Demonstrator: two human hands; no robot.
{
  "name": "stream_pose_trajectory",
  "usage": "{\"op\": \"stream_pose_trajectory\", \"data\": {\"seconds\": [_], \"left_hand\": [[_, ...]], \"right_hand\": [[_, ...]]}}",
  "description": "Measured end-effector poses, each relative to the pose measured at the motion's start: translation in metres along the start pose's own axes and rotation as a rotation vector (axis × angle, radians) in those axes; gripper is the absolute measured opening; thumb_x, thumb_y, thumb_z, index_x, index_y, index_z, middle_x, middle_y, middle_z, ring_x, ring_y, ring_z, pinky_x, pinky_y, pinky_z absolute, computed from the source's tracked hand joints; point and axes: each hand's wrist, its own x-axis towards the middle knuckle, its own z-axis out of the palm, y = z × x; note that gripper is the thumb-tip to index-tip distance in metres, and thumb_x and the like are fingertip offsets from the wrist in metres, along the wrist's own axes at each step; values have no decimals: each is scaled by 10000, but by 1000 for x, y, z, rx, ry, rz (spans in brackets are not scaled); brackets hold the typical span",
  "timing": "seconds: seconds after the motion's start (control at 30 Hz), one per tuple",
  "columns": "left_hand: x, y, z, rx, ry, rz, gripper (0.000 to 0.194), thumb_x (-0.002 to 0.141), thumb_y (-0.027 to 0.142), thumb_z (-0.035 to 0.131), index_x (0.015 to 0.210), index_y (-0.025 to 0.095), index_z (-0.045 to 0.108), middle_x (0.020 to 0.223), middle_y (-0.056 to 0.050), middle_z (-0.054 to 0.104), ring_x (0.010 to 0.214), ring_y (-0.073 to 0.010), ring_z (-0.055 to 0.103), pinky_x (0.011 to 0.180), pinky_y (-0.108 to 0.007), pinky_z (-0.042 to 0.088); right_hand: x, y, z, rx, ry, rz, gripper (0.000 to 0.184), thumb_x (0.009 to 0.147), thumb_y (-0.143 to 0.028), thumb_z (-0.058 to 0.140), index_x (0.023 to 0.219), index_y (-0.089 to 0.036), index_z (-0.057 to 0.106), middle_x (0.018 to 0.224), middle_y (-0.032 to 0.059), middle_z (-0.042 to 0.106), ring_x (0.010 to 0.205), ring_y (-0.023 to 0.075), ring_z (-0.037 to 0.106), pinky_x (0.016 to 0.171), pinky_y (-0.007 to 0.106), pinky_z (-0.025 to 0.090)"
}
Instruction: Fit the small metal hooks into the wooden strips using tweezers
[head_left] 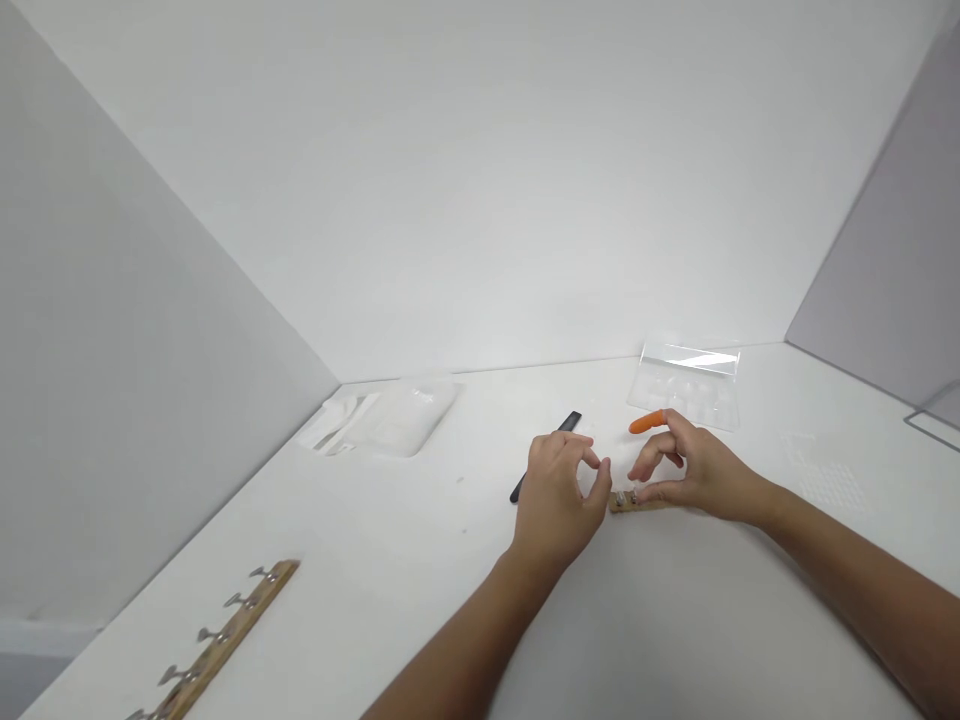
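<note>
My right hand rests on the white table, its thumb and fingers pinching a small wooden strip with metal fittings that lies flat. An orange finger cot covers its raised index finger. My left hand hovers just left of the strip with fingers curled and thumb meeting fingertips; nothing shows between them. A black flat stick lies behind my left hand, partly hidden by it.
A wooden rail with several metal hooks lies at the near left edge. White plastic bags sit at the back left, a clear blister tray at the back right. Grey partition walls stand on both sides.
</note>
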Motion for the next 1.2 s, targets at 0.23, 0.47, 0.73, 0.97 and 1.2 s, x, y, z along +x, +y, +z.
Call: {"op": "stream_pose_trajectory", "data": {"seconds": [0.23, 0.47, 0.73, 0.97, 1.2], "left_hand": [[-2, -2, 4, 89, 30, 82, 138, 942, 246, 635, 809, 214, 649, 998, -72, 638, 970, -249, 576, 664, -314, 504], [-4, -1, 1, 46, -24, 106, 173, 931, 279, 679, 769, 228, 712, 1014, -62, 641, 989, -247, 575, 725, -344, 523], [-6, 1, 1, 17, -63, 122, 82, 892, 215, 698, 816, 226, 729, 933, -56, 674, 959, -251, 562, 703, -346, 519], [-7, 1, 6, -32, -161, 196, 89, 931, 208, 673, 888, 218, 750, 911, -61, 694, 990, -259, 539, 772, -391, 544], [-10, -1, 11, -2, -200, 286, 124, 940, 174, 655, 917, 217, 769, 917, -80, 702, 1010, -275, 534, 725, -378, 554]], "right_hand": [[1, 2, 3, 93, -58, 33, 646, 790, -525, 837, 1263, -292, 463, 994, 8, 798, 994, 271, 740, 909, 424, 488], [1, 4, 5, 148, -76, 17, 600, 809, -467, 833, 1256, -283, 477, 1001, 6, 792, 963, 244, 749, 958, 435, 519], [1, 7, 6, 183, -83, 27, 610, 791, -482, 850, 1234, -281, 481, 1006, 18, 789, 951, 246, 751, 924, 446, 555], [2, 6, 4, 106, -93, 6, 551, 818, -504, 822, 1213, -288, 504, 1040, 24, 789, 916, 249, 751, 926, 463, 550], [3, 10, 2, 141, -104, -10, 604, 778, -473, 864, 1222, -293, 495, 1088, 18, 782, 909, 236, 751, 915, 436, 545]]}}
